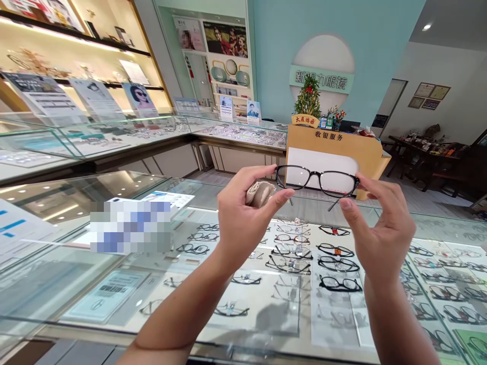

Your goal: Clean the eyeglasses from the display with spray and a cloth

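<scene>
A pair of black-framed eyeglasses point(315, 174) is held up above the display counter, lenses upright and temples pointing toward me. My left hand point(247, 213) is closed, with its index fingertip at the left end of the frame and the thumb just below. A crumpled beige cloth point(261, 193) is tucked in that same hand. My right hand point(384, 223) pinches the right end of the frame near the hinge, between thumb and fingers. Part of each temple is hidden.
Below is a glass display counter point(182, 317) holding rows of spectacle frames point(340, 283). Papers point(171, 199) and a light blue card point(104, 295) show at the left. Beyond stand more glass cases point(148, 133) and a wooden cashier desk point(371, 157) with a plant point(307, 100).
</scene>
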`<action>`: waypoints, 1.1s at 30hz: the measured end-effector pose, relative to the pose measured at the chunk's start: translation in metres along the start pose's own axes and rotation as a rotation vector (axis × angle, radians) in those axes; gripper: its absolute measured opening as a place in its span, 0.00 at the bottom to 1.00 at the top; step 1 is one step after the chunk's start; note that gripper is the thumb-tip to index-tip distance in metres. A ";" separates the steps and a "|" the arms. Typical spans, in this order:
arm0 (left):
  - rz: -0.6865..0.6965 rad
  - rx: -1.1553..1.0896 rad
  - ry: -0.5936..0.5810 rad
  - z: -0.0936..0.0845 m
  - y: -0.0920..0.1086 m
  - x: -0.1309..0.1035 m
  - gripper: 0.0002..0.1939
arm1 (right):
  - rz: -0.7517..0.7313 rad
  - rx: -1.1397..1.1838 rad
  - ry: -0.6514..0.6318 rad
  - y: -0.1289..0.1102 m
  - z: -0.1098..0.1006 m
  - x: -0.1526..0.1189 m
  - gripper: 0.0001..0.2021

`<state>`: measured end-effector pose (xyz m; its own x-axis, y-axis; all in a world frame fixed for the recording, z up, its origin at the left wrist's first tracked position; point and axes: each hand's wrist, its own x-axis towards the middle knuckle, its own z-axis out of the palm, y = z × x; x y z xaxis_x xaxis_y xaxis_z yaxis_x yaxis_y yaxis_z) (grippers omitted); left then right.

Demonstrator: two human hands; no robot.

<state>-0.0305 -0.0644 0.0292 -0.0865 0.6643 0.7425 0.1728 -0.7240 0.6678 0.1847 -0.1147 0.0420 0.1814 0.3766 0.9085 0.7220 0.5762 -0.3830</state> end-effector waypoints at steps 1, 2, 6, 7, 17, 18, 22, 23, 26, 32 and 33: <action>0.021 0.028 0.048 0.000 0.002 0.001 0.20 | -0.003 0.005 0.003 0.000 0.000 0.000 0.16; 0.042 0.055 0.088 0.000 0.003 0.001 0.19 | -0.007 0.007 0.005 0.000 0.000 0.001 0.16; 0.082 0.095 0.109 0.001 0.004 0.001 0.19 | -0.020 -0.014 0.013 0.000 0.001 0.001 0.15; 0.084 0.099 0.109 0.001 0.003 0.001 0.19 | -0.029 -0.016 0.019 0.001 0.001 0.002 0.15; 0.056 0.119 0.057 -0.003 -0.004 0.008 0.18 | -0.070 0.001 0.039 0.002 0.001 0.001 0.15; 0.050 0.117 0.050 -0.003 -0.004 0.008 0.18 | -0.073 -0.001 0.038 0.002 0.001 0.001 0.15; 0.041 0.112 0.038 -0.004 -0.007 0.010 0.18 | -0.080 -0.014 0.033 0.001 0.001 0.001 0.14; 0.042 0.111 0.039 -0.004 -0.007 0.010 0.18 | -0.080 -0.015 0.032 0.001 0.001 0.001 0.14; 0.046 0.102 0.036 -0.003 -0.009 0.010 0.19 | -0.082 -0.008 0.032 0.001 0.001 0.001 0.14; 0.074 0.091 0.038 -0.002 -0.013 0.011 0.21 | -0.095 -0.003 0.028 0.001 0.002 0.000 0.15; 0.079 0.093 0.037 -0.001 -0.014 0.011 0.21 | -0.098 -0.006 0.029 0.001 0.002 0.000 0.15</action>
<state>-0.0353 -0.0468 0.0281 -0.1044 0.5976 0.7950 0.2710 -0.7520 0.6009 0.1838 -0.1126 0.0415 0.1291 0.2978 0.9459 0.7410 0.6049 -0.2915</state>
